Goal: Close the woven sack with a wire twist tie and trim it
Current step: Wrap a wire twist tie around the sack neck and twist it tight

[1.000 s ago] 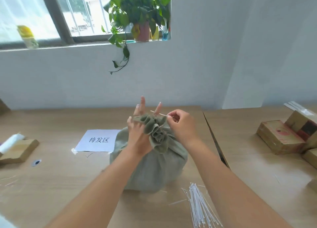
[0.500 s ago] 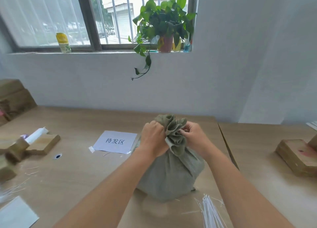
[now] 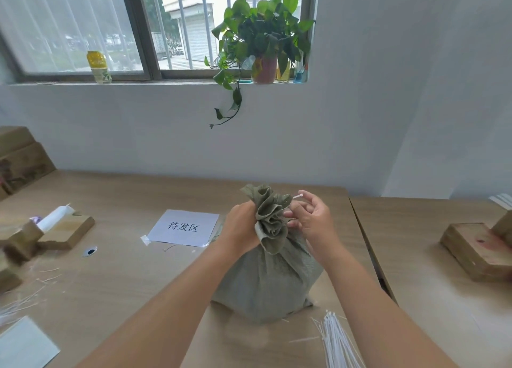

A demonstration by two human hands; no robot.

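A grey-green woven sack (image 3: 266,281) stands on the wooden table (image 3: 116,279), its mouth gathered into a ruffled bunch (image 3: 270,215). My left hand (image 3: 241,227) is shut around the left side of the sack's neck. My right hand (image 3: 311,223) is on the right of the neck and pinches a thin white tie (image 3: 297,196), whose end sticks up and left past my fingertips. The part of the tie around the neck is hidden by my hands and the fabric.
A bundle of white ties (image 3: 336,340) lies at the front right of the sack. A paper label (image 3: 184,227) is taped behind it. Wooden blocks (image 3: 476,251) sit on the right table, more blocks and a white roll (image 3: 55,218) on the left, with tie offcuts (image 3: 30,295).
My left hand has closed fully around the neck. My right hand has pulled back to the right, and the white tie's end now shows above my fingers. The camera has tilted upward.
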